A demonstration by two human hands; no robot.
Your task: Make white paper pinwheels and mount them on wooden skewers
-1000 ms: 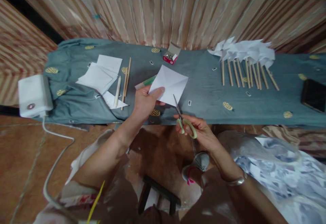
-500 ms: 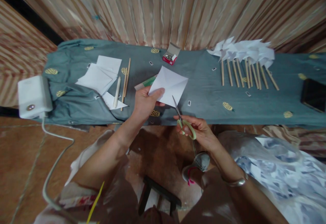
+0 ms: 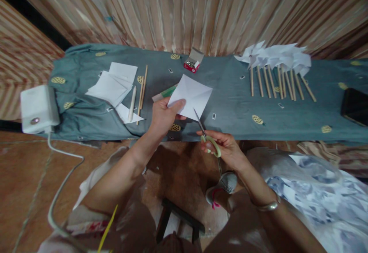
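A white square sheet of paper [image 3: 194, 94] with diagonal creases is pinched in my left hand [image 3: 166, 115], thumb on top and fingers beneath. My right hand [image 3: 224, 145] has its fingers in the green handles of a pair of scissors [image 3: 202, 130]. The blades lie at the paper's lower corner and point up toward its middle. Under the paper and left of it, part of a green and pale flat piece [image 3: 163, 93] shows. Behind the paper stands an open small red box [image 3: 191, 66] with shiny metal bits inside.
On the cloth-covered table [image 3: 230, 103] lie white paper sheets [image 3: 110, 86], a white stick-like tool [image 3: 132, 103] and wooden sticks [image 3: 143, 92] at left. Several paper pinwheels [image 3: 276, 59] and a dark phone [image 3: 355, 105] lie right. A white corded box [image 3: 39, 109] sits far left; a bag [image 3: 319, 195] holds paper pieces.
The scissors' blades have shifted very slightly up and left in the paper's lower corner. The left hand and the paper hold still.
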